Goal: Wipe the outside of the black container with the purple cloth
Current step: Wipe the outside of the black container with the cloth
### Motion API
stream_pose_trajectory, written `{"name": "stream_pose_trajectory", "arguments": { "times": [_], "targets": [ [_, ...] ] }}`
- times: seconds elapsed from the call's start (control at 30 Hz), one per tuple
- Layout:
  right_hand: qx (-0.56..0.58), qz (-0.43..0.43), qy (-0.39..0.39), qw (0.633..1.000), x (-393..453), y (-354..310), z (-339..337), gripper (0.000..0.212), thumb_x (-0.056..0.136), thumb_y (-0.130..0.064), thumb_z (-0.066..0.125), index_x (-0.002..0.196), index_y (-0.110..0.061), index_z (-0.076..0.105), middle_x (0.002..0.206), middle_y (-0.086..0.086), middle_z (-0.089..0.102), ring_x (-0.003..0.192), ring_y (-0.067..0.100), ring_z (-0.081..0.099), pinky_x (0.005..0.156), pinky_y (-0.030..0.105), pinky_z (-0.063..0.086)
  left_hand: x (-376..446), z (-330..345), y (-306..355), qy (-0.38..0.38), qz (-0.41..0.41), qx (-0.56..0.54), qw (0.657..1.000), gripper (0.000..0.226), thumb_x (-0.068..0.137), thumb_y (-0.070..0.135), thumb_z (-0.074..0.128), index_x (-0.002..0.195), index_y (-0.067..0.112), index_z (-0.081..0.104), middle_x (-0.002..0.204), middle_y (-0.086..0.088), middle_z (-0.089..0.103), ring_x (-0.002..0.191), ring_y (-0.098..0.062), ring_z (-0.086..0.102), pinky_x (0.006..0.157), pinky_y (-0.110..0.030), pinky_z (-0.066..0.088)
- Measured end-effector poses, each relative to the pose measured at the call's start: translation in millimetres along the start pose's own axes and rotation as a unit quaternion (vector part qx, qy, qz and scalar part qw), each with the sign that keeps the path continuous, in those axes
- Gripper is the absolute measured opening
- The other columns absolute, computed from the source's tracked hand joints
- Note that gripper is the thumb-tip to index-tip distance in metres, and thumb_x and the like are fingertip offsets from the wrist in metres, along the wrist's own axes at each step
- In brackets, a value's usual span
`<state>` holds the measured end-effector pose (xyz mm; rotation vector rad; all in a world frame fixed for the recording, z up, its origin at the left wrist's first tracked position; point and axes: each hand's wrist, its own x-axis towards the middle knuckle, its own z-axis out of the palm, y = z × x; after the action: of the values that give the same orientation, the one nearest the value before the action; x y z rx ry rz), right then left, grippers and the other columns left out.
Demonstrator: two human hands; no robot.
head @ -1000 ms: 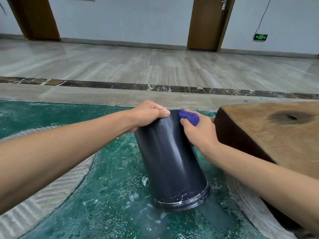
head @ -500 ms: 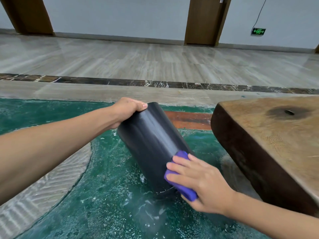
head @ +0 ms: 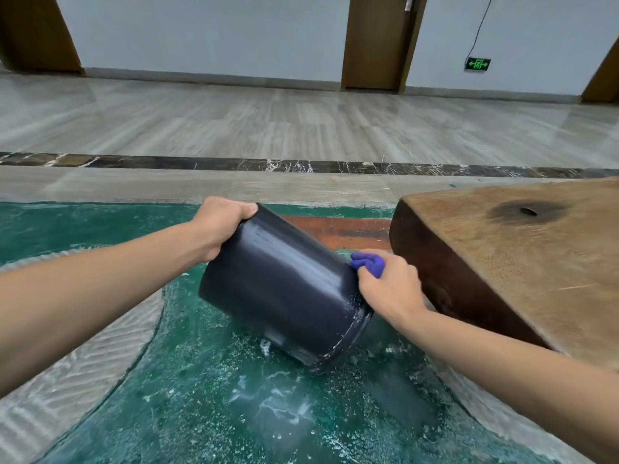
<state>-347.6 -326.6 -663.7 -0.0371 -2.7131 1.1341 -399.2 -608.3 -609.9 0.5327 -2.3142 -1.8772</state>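
The black container (head: 284, 289) is a smooth cylinder, upside down and tilted left, its rim end resting on the green floor at the lower right. My left hand (head: 221, 222) grips its upper far end. My right hand (head: 388, 289) presses the bunched purple cloth (head: 370, 262) against the container's right side, just above the rim. Most of the cloth is hidden under my fingers.
A thick wooden slab (head: 522, 262) stands close on the right, almost touching my right hand. The green floor (head: 207, 413) is scuffed with white marks, with a ribbed grey band (head: 83, 349) curving on the left. Beyond lies a tiled hall with doors.
My right hand with the cloth went from the container's lower front up to its right side. The container has tilted further left, and my left hand still holds its upper end.
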Motion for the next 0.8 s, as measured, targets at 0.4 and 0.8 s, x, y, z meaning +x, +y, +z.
{"name": "stream_pose_trajectory", "arguments": {
  "times": [0.4, 0.8],
  "targets": [
    [-0.078, -0.225, -0.132, 0.962, -64.4, 45.3, 53.7, 0.052, 0.091, -0.031, 0.058, 0.142, -0.042, 0.051, 0.149, -0.028, 0.047, 0.143, -0.014, 0.023, 0.108, 0.026, 0.047, 24.0, -24.5, -30.1, 0.147, -0.112, -0.104, 0.977, 0.018, 0.084, 0.006, 0.07, 0.076, 0.007, 0.054, 0.096, -0.014, 0.061, 0.083, -0.029, 0.061, 0.085, -0.048, 0.055],
    [0.188, 0.064, 0.025, 0.98, 17.5, -3.8, 49.6, 0.019, 0.088, -0.025, 0.067, 0.101, -0.037, 0.071, 0.09, -0.015, 0.069, 0.096, 0.015, 0.065, 0.076, 0.022, 0.041, 24.6, -37.2, -29.3, 0.009, -0.139, -0.076, 0.987, 0.028, 0.096, 0.015, 0.061, 0.121, 0.001, 0.059, 0.117, -0.014, 0.065, 0.096, -0.027, 0.065, 0.071, -0.039, 0.053]
  ]
}}
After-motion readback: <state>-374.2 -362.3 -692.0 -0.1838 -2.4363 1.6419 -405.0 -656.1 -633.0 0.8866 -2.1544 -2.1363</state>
